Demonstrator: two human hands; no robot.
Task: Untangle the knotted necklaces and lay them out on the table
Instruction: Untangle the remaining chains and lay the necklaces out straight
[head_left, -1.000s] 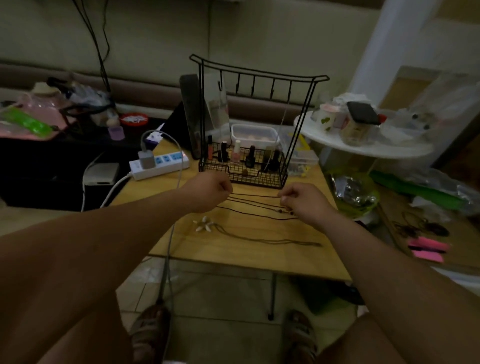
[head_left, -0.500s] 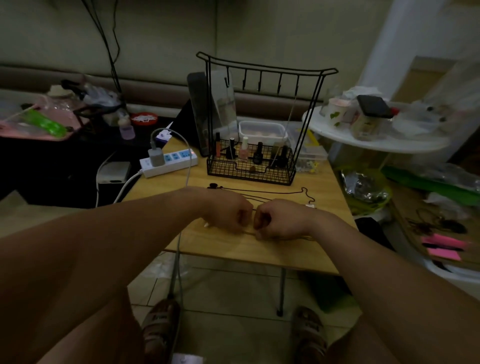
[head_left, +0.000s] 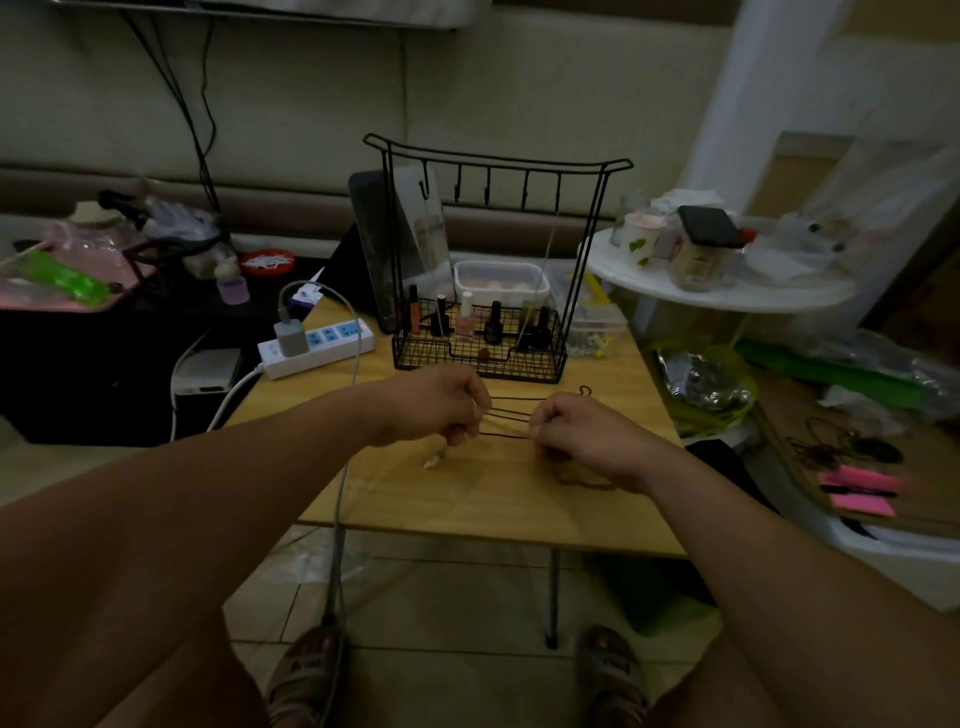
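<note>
Dark cord necklaces (head_left: 511, 415) stretch in several thin strands between my two hands, just above the wooden table (head_left: 467, 499). My left hand (head_left: 441, 408) pinches their left ends, fingers curled. My right hand (head_left: 566, 428) grips the right ends, and more dark cord (head_left: 587, 478) lies under it on the table. One cord end curls up behind my right hand (head_left: 584, 389). A pale shell pendant (head_left: 434, 460) lies on the table below my left hand.
A black wire rack (head_left: 480, 353) with nail polish bottles stands just behind the hands. A white power strip (head_left: 317, 345) and its cables sit at the table's left. A white round side table (head_left: 722, 296) with jars is at the right.
My hands, which had come together fist to fist half a second ago, have drawn apart, pulling the cords taut between them.
</note>
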